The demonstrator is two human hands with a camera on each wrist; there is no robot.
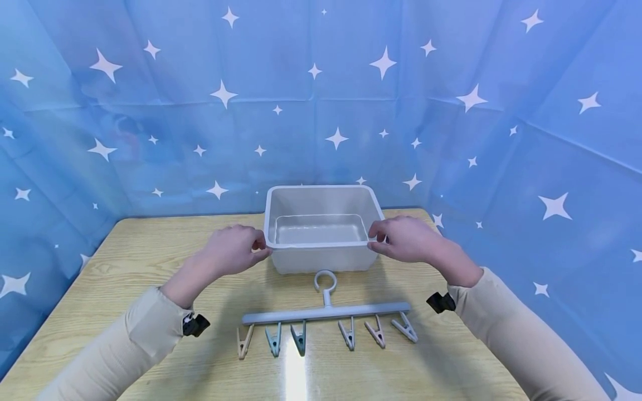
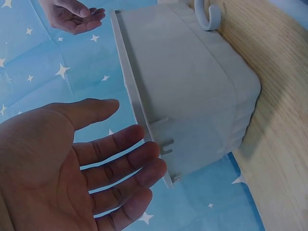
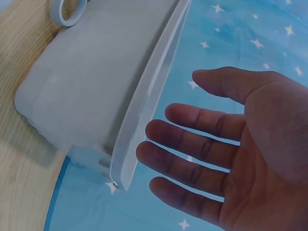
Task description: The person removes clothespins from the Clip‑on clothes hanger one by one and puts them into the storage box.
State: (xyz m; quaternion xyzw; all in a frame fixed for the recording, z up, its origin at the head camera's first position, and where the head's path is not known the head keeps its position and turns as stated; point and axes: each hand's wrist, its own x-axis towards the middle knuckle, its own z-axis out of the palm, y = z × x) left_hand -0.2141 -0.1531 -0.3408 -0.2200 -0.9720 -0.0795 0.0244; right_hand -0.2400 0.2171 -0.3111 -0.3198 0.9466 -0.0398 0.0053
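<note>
A light grey plastic bin stands at the back middle of the table, its open top facing up. At its left end is my left hand, fingers loosely bent and holding nothing; in the left wrist view its fingertips are close to the rim, and contact is unclear. My right hand is by the right end of the rim. In the right wrist view its fingers are spread, apart from the bin. In front of the bin lies a grey clip hanger with a round hook.
Several clips hang from the hanger's bar towards the near side, including a beige clip, a teal clip and a dark green clip. The wood-grain table ends at a blue star-patterned curtain behind and at the sides.
</note>
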